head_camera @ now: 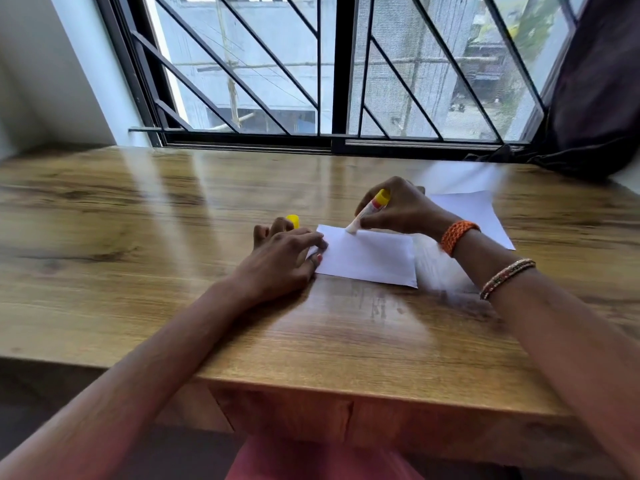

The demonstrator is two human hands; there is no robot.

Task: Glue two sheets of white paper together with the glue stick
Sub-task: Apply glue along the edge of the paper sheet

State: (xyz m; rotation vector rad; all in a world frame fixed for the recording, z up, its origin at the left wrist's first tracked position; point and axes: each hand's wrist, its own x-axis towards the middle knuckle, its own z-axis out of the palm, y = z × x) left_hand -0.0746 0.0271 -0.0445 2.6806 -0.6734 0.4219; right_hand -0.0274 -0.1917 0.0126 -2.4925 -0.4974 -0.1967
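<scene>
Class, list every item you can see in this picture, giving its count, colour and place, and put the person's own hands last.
paper sheet: 1, white, table centre, under both hands
second sheet: 1, white, behind right wrist
glue stick: 1, white with yellow end, tip on near sheet
cap: 1, yellow, behind left hand
table: 1, brown wood
window: 1, black bars, behind table
left hand: 1, presses sheet's left edge
right hand: 1, grips glue stick
</scene>
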